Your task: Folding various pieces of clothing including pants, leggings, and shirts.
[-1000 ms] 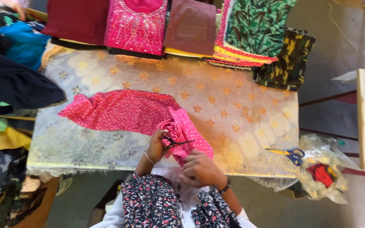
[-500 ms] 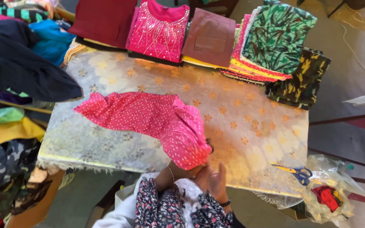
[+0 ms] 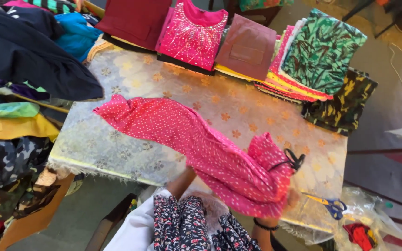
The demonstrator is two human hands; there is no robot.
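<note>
A pink garment with white dots (image 3: pixel 196 139) lies across the table, its near end lifted off the surface toward me. My left hand (image 3: pixel 185 178) reaches up under that raised end; only the wrist shows. At the garment's right corner, my right hand (image 3: pixel 293 199) is mostly covered by fabric, with a black bracelet on its wrist. A black cord loop (image 3: pixel 292 161) hangs on the garment's right edge. The far end of the garment rests flat on the gold floral tablecloth (image 3: pixel 131 83).
Folded clothes line the table's far edge: a maroon piece (image 3: pixel 133 18), a sequinned pink top (image 3: pixel 194 35), a brown piece (image 3: pixel 247 49), and a green leaf-print stack (image 3: pixel 319 53). Loose clothes (image 3: pixel 38 56) pile up at left. Scissors (image 3: pixel 329 204) and a plastic bag (image 3: pixel 361 227) sit at right.
The garment's near end has gone from bunched at the table edge to lifted and spread wide between my hands. My right hand moved right. The camera moved closer.
</note>
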